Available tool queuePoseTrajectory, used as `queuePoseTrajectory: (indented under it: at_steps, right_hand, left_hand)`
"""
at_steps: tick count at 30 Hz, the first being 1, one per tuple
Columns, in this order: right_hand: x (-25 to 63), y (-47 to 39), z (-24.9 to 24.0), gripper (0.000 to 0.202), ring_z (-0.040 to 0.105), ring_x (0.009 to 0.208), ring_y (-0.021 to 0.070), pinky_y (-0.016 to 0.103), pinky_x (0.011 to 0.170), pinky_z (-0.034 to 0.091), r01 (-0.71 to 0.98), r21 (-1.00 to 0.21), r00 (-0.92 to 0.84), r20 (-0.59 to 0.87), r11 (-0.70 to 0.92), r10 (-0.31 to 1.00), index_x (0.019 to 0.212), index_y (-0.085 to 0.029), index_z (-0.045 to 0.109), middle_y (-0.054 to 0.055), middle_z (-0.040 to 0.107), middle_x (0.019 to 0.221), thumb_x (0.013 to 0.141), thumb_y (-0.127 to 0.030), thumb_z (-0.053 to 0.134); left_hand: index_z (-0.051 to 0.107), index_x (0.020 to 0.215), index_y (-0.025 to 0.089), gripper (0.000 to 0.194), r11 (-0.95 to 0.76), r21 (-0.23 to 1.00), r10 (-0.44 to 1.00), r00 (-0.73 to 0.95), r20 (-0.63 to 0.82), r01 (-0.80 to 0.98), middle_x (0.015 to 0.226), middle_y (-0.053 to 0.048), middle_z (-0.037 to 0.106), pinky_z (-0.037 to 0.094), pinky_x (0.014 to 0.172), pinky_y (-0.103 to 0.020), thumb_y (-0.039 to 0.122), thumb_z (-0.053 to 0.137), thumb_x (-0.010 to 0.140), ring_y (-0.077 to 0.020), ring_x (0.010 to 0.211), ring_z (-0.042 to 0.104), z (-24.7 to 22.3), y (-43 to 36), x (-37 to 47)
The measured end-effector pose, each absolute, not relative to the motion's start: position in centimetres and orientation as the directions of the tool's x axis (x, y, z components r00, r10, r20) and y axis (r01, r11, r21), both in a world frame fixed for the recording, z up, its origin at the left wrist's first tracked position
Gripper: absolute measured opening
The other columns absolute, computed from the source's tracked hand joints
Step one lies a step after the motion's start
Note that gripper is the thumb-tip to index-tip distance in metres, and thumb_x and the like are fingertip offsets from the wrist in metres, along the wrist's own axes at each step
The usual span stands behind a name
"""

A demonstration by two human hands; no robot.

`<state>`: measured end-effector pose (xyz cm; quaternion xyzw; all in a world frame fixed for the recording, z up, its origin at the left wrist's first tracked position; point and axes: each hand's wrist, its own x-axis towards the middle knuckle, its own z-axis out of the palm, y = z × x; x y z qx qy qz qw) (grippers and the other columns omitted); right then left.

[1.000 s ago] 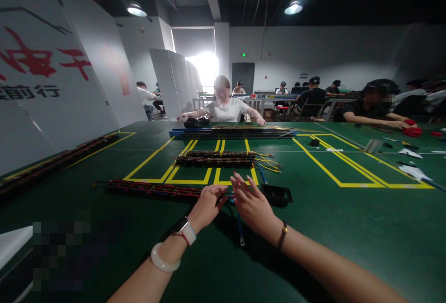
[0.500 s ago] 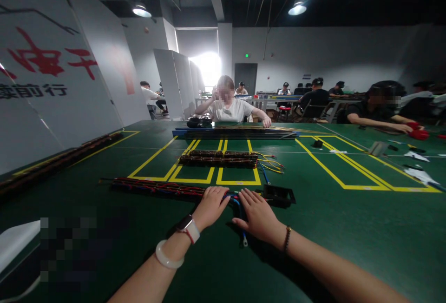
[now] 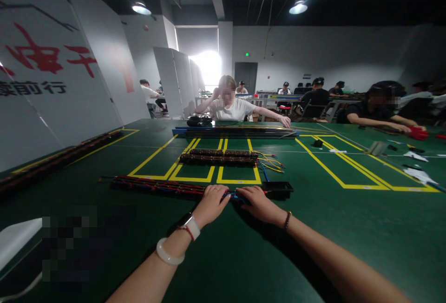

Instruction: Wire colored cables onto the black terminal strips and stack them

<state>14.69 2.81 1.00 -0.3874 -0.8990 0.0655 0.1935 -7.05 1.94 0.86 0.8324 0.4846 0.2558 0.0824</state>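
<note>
A long bundle of red, blue and black wires (image 3: 156, 186) lies across the green table in front of me. My left hand (image 3: 211, 205) is closed over its right part, with the fingers bent over the far side. Close beside it, my right hand (image 3: 260, 205) is closed on the same bundle, its fingertips curled over the wires. A short stretch of blue cable (image 3: 233, 196) shows between the two hands. At the bundle's right end, just past my right fingers, lies a black rectangular frame (image 3: 281, 188). The wires beneath both palms are hidden.
A second wire bundle (image 3: 219, 158) with yellow and blue leads lies farther back on yellow-taped outlines. Behind it are long dark strips (image 3: 237, 134), where a person opposite stretches an arm. Another long bundle (image 3: 59, 160) runs along the left edge. A co-worker holds something red (image 3: 417, 133) at right.
My right hand has moved up and curled its fingers onto the bundle. The blue cable end that hung towards me is out of sight. The opposite person's hand has shifted right.
</note>
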Motion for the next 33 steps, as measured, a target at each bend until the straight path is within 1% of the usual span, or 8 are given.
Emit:
queuePoseTrajectory:
  at_steps: [12,16,19,22,25,27,30,33]
  right_hand:
    - [14.6,4.2,1.0,0.034,0.058,0.094,0.0173,0.033,0.089,0.039,0.654,-0.232,-0.622,0.377,0.720,0.686,0.116,-0.022,0.059,0.006,0.065,0.105,0.083,-0.012,0.055]
    - [14.3,4.3,0.9,0.031,0.058,0.088,0.0159,0.031,0.086,0.039,0.672,-0.188,-0.628,0.369,0.717,0.685,0.113,-0.022,0.059,0.004,0.066,0.099,0.085,-0.011,0.052]
    - [14.0,3.6,0.9,0.034,0.058,0.092,0.0178,0.034,0.089,0.039,0.706,-0.089,-0.639,0.348,0.703,0.686,0.119,-0.020,0.055,0.007,0.065,0.102,0.086,-0.013,0.050]
    - [13.3,2.1,0.7,0.038,0.057,0.099,0.0214,0.041,0.096,0.037,0.745,0.076,-0.639,0.368,0.663,0.676,0.127,-0.015,0.050,0.011,0.062,0.107,0.088,-0.016,0.047]
    - [12.1,0.5,0.4,0.038,0.053,0.109,0.0268,0.046,0.105,0.029,0.759,0.257,-0.648,0.395,0.598,0.652,0.124,-0.011,0.052,0.014,0.060,0.114,0.086,-0.015,0.048]
    - [11.3,-0.5,0.6,0.038,0.049,0.115,0.0295,0.048,0.109,0.025,0.753,0.315,-0.657,0.405,0.577,0.636,0.122,-0.009,0.054,0.016,0.057,0.121,0.085,-0.019,0.051]
    - [10.5,-0.9,1.6,0.042,0.048,0.117,0.0298,0.047,0.107,0.028,0.749,0.298,-0.662,0.394,0.592,0.638,0.123,-0.010,0.054,0.015,0.055,0.125,0.085,-0.028,0.055]
    - [10.1,0.1,2.8,0.046,0.051,0.112,0.0295,0.045,0.101,0.036,0.787,0.229,-0.616,0.343,0.572,0.710,0.122,-0.009,0.053,0.016,0.058,0.120,0.084,-0.035,0.059]
  left_hand:
    - [0.055,0.110,0.020,0.034,-0.541,0.348,0.829,0.416,0.374,0.766,0.112,-0.006,0.061,0.034,0.095,-0.040,0.041,0.034,0.094,-0.0214,0.107,0.052,0.5,2.2,-7.2]
    - [0.054,0.110,0.020,0.033,-0.538,0.319,0.829,0.420,0.371,0.781,0.112,-0.005,0.061,0.035,0.094,-0.040,0.041,0.034,0.094,-0.0212,0.106,0.053,0.5,2.2,-7.1]
    - [0.053,0.109,0.020,0.033,-0.540,0.296,0.824,0.422,0.379,0.788,0.111,-0.005,0.061,0.035,0.094,-0.040,0.041,0.033,0.094,-0.0212,0.106,0.053,0.5,2.1,-7.0]
    - [0.053,0.109,0.020,0.032,-0.543,0.278,0.817,0.423,0.391,0.792,0.111,-0.006,0.061,0.034,0.095,-0.041,0.041,0.034,0.094,-0.0213,0.106,0.053,0.4,2.1,-7.0]
    - [0.053,0.110,0.020,0.032,-0.541,0.267,0.813,0.415,0.408,0.797,0.112,-0.006,0.062,0.034,0.096,-0.041,0.040,0.036,0.093,-0.0215,0.107,0.053,0.2,2.0,-7.0]
    - [0.054,0.111,0.020,0.030,-0.543,0.263,0.808,0.411,0.422,0.797,0.112,-0.006,0.062,0.035,0.096,-0.041,0.038,0.037,0.093,-0.0214,0.107,0.053,0.1,1.9,-7.0]
    - [0.054,0.112,0.021,0.027,-0.543,0.276,0.806,0.401,0.436,0.793,0.113,-0.006,0.062,0.036,0.097,-0.041,0.031,0.038,0.093,-0.0205,0.107,0.054,0.1,1.9,-6.9]
    - [0.053,0.113,0.020,0.026,-0.529,0.319,0.816,0.368,0.446,0.786,0.115,-0.006,0.062,0.037,0.098,-0.041,0.027,0.036,0.094,-0.0198,0.109,0.054,0.2,2.0,-6.9]
